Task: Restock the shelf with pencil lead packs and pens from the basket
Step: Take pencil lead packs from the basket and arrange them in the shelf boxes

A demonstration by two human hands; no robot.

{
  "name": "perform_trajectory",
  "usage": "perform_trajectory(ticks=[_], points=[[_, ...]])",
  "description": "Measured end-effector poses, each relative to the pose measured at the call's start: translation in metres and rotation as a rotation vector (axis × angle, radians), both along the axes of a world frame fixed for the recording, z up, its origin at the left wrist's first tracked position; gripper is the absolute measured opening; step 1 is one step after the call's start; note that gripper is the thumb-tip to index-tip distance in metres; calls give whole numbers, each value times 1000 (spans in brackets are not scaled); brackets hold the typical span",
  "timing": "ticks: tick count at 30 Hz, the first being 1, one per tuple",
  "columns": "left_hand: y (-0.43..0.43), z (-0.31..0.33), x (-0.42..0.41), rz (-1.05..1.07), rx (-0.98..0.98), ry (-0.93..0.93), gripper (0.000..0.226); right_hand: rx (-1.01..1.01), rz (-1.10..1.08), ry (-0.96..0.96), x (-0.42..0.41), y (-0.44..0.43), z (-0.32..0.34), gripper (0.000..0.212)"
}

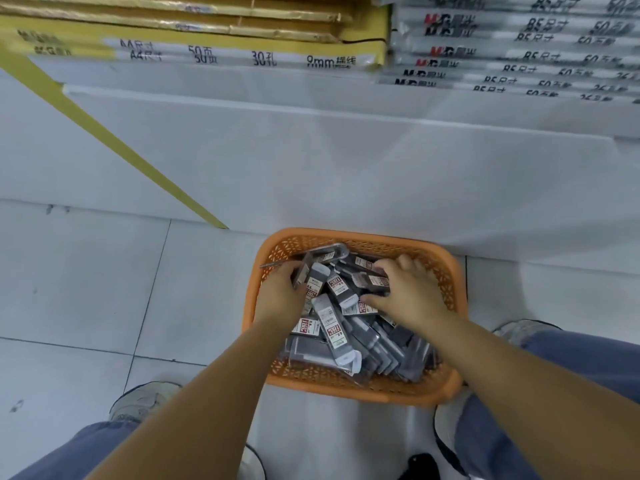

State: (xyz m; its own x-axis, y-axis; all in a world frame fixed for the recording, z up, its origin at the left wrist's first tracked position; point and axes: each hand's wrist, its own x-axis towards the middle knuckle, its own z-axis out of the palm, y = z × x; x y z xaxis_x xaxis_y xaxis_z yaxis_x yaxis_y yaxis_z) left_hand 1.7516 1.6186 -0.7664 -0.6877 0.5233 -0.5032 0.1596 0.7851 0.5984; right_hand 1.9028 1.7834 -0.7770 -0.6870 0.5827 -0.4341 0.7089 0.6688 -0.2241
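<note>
An orange plastic basket (446, 271) stands on the floor tiles between my feet, against the shelf base. It is full of several grey pencil lead packs (334, 327) with white and red labels, lying in a loose heap. My left hand (282, 289) is inside the basket at its left side, fingers curled round a few packs held on edge. My right hand (405, 289) is in the far right part, fingers curled over a pack (372, 280) and thumb under it. No pens are plainly visible.
The white shelf base (311, 161) rises just behind the basket. Above it lie stacks of yellow A4 paper packs (207, 50) at left and grey B5 packs (519, 53) at right. A yellow strip (114, 140) runs diagonally. My shoes (145, 400) flank the basket.
</note>
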Motion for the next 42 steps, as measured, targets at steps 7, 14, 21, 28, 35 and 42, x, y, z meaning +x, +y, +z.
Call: perform_trajectory(ticks=[7, 14, 21, 28, 35, 42], points=[[-21, 13, 16, 143, 119, -52, 28, -173, -47, -1, 6, -4, 4, 65], [-42, 25, 32, 265, 175, -201, 25, -178, -124, 91, 15, -13, 6, 41], [-42, 46, 34, 486, 314, -576, 16, -259, -217, 177, 25, -2, 35, 9], [-25, 88, 46, 406, 463, -655, 14, -609, -442, 460, 29, -7, 95, 16], [1, 152, 51, 463, 722, -525, 34, -751, -521, 677, 20, -27, 163, 16], [-2, 182, 44, 514, 527, -162, 61, -739, -477, 760, 19, -45, 206, 10]])
